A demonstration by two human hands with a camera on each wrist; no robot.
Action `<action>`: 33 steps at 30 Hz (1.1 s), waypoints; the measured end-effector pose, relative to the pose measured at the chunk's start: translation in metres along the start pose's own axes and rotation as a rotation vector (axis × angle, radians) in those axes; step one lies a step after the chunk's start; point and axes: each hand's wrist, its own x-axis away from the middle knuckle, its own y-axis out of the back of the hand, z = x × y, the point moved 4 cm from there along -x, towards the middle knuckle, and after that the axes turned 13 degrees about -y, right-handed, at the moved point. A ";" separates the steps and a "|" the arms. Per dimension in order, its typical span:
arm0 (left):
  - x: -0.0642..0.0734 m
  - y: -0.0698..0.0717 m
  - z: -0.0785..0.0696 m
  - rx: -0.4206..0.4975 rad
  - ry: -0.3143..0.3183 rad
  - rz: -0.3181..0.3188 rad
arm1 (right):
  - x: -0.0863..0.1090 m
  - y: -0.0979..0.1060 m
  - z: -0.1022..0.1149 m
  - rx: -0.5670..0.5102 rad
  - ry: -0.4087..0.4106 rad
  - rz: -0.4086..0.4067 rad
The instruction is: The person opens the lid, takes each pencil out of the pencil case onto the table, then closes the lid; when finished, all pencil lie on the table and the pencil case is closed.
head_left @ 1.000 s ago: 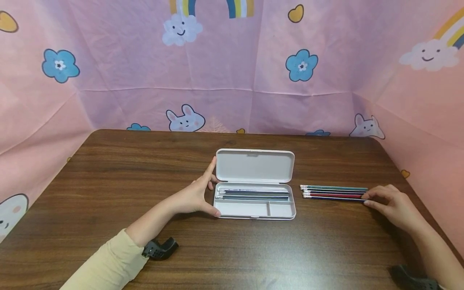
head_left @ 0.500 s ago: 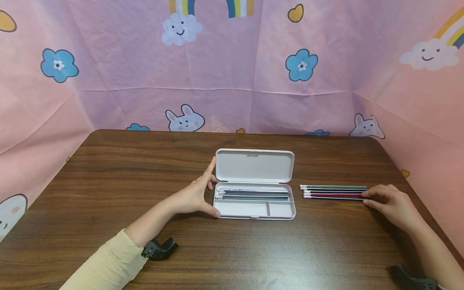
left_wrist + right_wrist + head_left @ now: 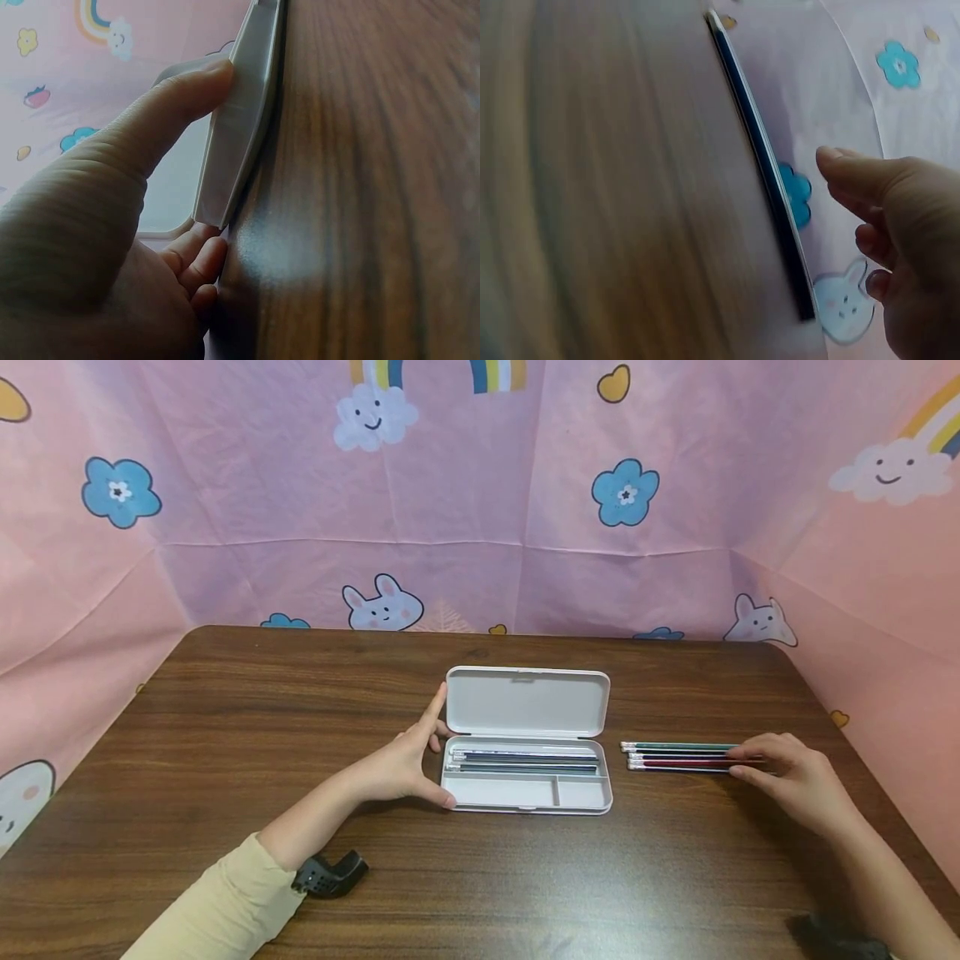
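A white pencil case [image 3: 498, 792] stands with its lid [image 3: 528, 702] raised; several pencils [image 3: 525, 764] lie in its long back compartment. My left hand [image 3: 405, 768] holds the case's left end, thumb on the front corner and index finger up along the lid. The left wrist view shows the thumb on the case's front wall [image 3: 241, 127] and the other fingers bent at its end. To the right lies a row of loose pencils [image 3: 675, 757]. Over their right ends is my right hand [image 3: 798, 781], its thumb apart from the dark blue pencil [image 3: 761, 161] in the right wrist view.
The case's two front compartments, split by a thin divider [image 3: 557, 792], hold nothing. A brown wooden table [image 3: 262, 735] lies under everything. Behind and beside it hangs a pink patterned cloth [image 3: 465, 585]. Each wrist carries a black camera mount, such as the left one [image 3: 330, 874].
My right hand has moved left along the loose pencils, from their right ends to farther over them, and its fingers have lifted off. The left hand and the case have stayed in place.
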 end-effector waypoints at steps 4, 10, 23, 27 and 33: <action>-0.001 0.000 0.000 -0.002 0.000 0.002 | -0.001 -0.008 0.016 -0.047 0.032 0.002; -0.001 0.002 -0.002 -0.005 0.011 0.001 | -0.006 -0.025 0.043 -0.129 0.110 0.031; -0.001 0.001 0.000 -0.009 0.004 -0.002 | -0.022 -0.064 0.083 -0.169 0.198 0.129; 0.000 0.001 -0.001 -0.006 0.003 -0.001 | -0.026 -0.075 0.091 -0.167 0.203 0.166; 0.000 0.001 -0.002 -0.005 0.001 -0.001 | -0.032 -0.089 0.101 -0.173 0.207 0.204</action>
